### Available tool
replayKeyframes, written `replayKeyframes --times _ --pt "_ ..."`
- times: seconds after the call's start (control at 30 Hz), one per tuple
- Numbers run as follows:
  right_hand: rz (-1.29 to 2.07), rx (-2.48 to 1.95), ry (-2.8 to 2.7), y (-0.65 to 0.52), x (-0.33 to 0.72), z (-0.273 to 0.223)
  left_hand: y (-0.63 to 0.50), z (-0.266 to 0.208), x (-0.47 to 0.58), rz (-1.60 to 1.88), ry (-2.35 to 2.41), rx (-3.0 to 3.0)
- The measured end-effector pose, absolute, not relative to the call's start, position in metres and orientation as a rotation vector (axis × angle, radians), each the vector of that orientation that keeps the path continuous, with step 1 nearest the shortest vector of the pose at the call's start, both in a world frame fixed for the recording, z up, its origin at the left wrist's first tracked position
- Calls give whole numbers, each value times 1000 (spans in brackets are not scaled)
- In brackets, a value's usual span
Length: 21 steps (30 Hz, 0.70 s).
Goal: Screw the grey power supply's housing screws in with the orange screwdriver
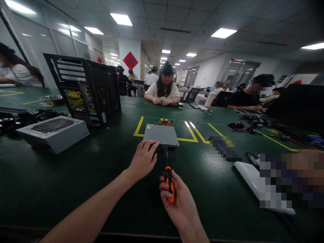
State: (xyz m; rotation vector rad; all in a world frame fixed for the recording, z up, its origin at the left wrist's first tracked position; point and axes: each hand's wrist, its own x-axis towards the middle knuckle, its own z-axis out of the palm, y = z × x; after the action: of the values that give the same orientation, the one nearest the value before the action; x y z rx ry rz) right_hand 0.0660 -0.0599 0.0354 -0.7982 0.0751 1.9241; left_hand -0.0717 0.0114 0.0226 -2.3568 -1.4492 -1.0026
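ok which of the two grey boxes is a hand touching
The plain-topped grey box in the middle, with the left hand on its near edge; the grille-topped grey box beside the black computer case is untouched.

- The left hand (144, 157) rests its fingers on the near edge of a gray box (162, 133).
- The right hand (182, 197) grips an orange and black screwdriver (171, 194). Its thin metal end points at the near side of the box. I can't tell if it touches.
- Colorful wires (164, 123) lie behind the box.
- Yellow lines (189, 131) mark the green table (113, 206).
- To the left, a bigger gray box (54, 131) sits near a tall black computer case (101, 91).
- A person (174, 90) in a light top sits across the table.
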Motion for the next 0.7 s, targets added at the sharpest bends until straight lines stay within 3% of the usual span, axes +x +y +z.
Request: replayKeyframes --times 0.7 --pt "1887 -834 89 -57 71 33 11 23 -71 -988 -1451 -2361"
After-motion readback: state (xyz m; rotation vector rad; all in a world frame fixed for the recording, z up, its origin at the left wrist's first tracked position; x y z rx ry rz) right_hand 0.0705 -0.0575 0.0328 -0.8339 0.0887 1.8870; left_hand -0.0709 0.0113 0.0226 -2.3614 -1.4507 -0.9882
